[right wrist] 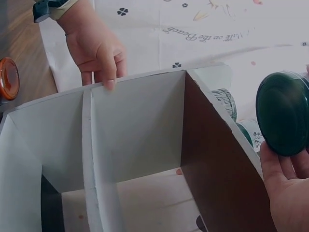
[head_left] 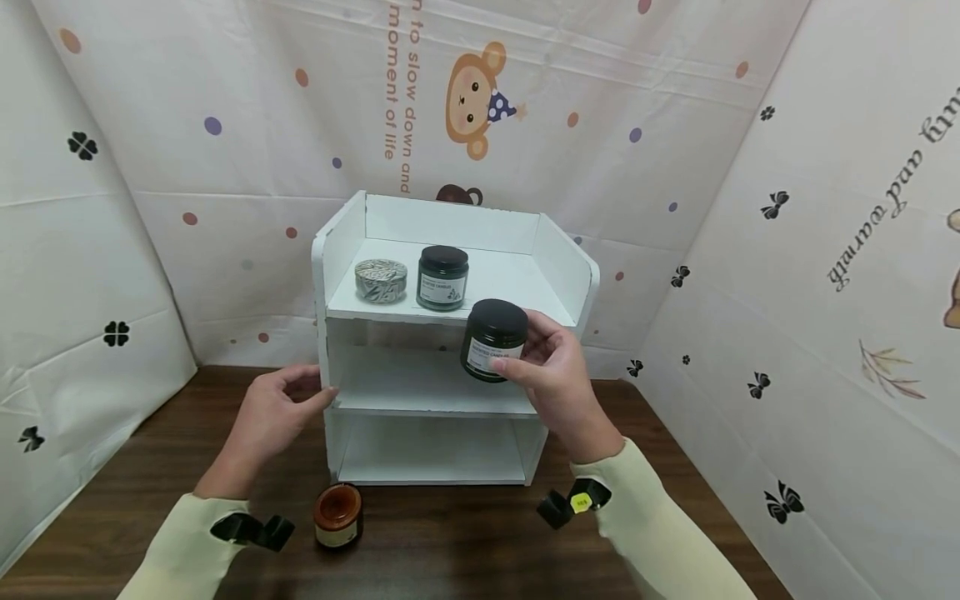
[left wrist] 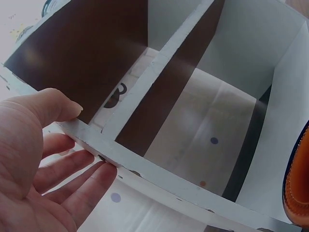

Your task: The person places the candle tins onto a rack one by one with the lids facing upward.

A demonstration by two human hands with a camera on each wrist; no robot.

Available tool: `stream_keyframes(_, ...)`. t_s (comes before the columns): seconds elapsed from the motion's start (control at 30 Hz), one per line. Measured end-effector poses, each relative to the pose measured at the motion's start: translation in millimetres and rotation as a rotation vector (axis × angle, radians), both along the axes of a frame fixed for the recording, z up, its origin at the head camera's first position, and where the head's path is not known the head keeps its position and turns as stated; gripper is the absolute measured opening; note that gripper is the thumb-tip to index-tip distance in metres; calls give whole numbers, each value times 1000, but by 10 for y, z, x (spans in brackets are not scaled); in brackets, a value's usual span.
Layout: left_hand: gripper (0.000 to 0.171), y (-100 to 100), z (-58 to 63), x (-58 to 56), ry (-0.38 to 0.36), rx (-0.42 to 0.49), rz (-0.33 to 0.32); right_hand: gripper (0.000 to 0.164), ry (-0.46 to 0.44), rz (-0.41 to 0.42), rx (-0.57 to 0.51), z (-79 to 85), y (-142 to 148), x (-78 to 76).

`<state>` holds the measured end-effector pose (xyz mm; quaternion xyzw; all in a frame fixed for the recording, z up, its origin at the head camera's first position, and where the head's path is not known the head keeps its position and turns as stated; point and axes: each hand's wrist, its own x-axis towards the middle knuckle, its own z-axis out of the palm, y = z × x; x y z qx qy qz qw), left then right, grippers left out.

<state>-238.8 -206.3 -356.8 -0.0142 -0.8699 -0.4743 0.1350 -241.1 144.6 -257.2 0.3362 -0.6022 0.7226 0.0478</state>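
Note:
My right hand [head_left: 558, 379] holds a dark green scented candle jar [head_left: 493, 342] with a black lid and white label, just in front of the top board's front edge. The right wrist view shows the jar's green glass base [right wrist: 282, 113] above my fingers. My left hand [head_left: 281, 412] grips the left side panel of a white wooden shelf [head_left: 431, 400], thumb at its front edge and fingers along the outside. On the top board stand a leaf-patterned round tin [head_left: 381, 282] and a similar green candle jar [head_left: 442, 279], side by side.
An amber jar candle [head_left: 337, 517] with a pale label stands on the dark wooden table [head_left: 435, 550], in front of the shelf's lower left corner. Patterned white cloth [head_left: 247, 150] hangs behind and at both sides.

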Motion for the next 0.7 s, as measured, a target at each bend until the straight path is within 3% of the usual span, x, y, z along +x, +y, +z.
stream_keyframes(0.7, 54, -5, -15, -30, 2, -7, 2, 52, 20, -65, 23, 214, 30, -167)
